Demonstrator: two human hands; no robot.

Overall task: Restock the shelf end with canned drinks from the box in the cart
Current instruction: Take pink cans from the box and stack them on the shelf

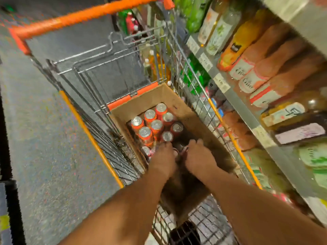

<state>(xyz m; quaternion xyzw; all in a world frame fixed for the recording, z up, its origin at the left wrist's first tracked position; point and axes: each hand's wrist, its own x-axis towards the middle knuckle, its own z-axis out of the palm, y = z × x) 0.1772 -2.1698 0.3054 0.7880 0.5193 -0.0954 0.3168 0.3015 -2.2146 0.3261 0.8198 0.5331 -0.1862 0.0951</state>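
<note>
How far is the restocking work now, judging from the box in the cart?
Done: the near part of the box shows no cans, so some have probably gone out. In hand: the left hand and the right hand reach down into the box; what they grip is hidden. Left: about nine red cans still stand inside.

Box (159, 98) open above — cans (156, 125) crowd its far end.
</note>
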